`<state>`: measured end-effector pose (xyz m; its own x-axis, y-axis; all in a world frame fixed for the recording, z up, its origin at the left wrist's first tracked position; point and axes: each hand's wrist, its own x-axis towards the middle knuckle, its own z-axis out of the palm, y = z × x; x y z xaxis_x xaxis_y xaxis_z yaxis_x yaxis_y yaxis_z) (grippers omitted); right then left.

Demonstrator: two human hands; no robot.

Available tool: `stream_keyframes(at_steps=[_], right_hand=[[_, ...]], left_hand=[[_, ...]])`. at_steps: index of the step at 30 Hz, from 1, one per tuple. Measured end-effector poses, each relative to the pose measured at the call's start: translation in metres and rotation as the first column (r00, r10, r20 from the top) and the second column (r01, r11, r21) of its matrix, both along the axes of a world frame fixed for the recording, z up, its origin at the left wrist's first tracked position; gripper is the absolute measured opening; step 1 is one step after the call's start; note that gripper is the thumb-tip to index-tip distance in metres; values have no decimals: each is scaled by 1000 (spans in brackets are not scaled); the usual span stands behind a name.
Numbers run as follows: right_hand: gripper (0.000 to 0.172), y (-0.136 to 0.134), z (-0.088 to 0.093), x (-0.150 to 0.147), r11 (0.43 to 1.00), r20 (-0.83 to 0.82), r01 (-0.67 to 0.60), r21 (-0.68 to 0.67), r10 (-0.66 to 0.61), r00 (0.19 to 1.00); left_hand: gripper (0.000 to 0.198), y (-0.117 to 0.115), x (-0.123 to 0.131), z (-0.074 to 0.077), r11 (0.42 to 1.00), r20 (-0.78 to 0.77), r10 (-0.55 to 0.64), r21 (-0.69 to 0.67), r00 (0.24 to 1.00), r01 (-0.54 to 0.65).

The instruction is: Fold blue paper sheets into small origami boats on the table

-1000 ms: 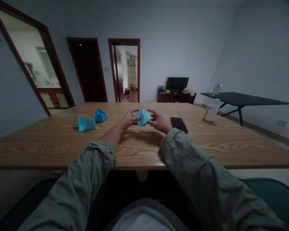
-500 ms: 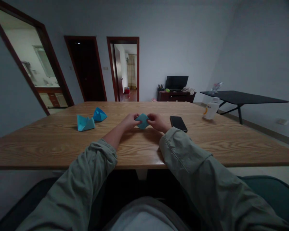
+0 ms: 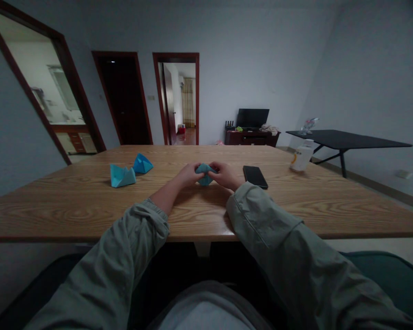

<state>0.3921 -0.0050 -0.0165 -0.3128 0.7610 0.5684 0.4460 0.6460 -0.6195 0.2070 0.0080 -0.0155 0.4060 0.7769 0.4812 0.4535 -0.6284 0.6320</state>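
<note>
Between my two hands is a small piece of folded blue paper (image 3: 205, 179), held just above the middle of the wooden table (image 3: 192, 215). My left hand (image 3: 189, 175) is closed on its left side. On its right side, the fingers of my right hand (image 3: 224, 175) pinch it, with the thumb across its front. Parts of the paper are covered by the fingers. To the left, a light blue folded paper piece (image 3: 122, 176) stands on the table, and a darker blue one (image 3: 142, 164) sits right behind it.
A black phone (image 3: 255, 176) lies to the right of my right hand. Farther right stands a whitish plastic bottle (image 3: 302, 156). Beyond the table are a black folding table (image 3: 351, 138) and a low cabinet (image 3: 253, 138) bearing a monitor (image 3: 253, 118).
The folded paper has gone from a flat diamond shape to a bulkier, opened-up form as my fingers shifted on it. Both hands stay in nearly the same place.
</note>
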Motion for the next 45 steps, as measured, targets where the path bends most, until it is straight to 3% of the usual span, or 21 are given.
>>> stream_keyframes(at_steps=[5,10,17,24,30,37,45], right_hand=[[27,-6,3,-4,999,-50,-34,-29,32,998],[23,-7,4,-6,998,-60,-40,-56,37,998],[20,-2,2,-1,995,33,58,-78,-55,998],[20,0,0,4,980,145,161,-116,-143,979],[22,10,-10,12,978,250,178,-108,-146,957],[29,14,-14,23,971,253,176,-163,-132,958],[30,19,-17,30,971,276,181,-155,-133,952]], left_hand=[[20,-5,6,2,997,-21,44,61,999,-42],[23,-7,9,4,999,-35,21,27,999,-20],[21,-5,5,3,999,-20,-14,-30,1000,13],[31,8,-2,-7,992,-45,66,-106,997,-71],[37,10,-13,-8,974,-54,7,-225,999,-19],[37,3,-34,-2,926,-58,-109,-368,992,80],[48,-1,-43,0,916,-151,-135,-395,979,66]])
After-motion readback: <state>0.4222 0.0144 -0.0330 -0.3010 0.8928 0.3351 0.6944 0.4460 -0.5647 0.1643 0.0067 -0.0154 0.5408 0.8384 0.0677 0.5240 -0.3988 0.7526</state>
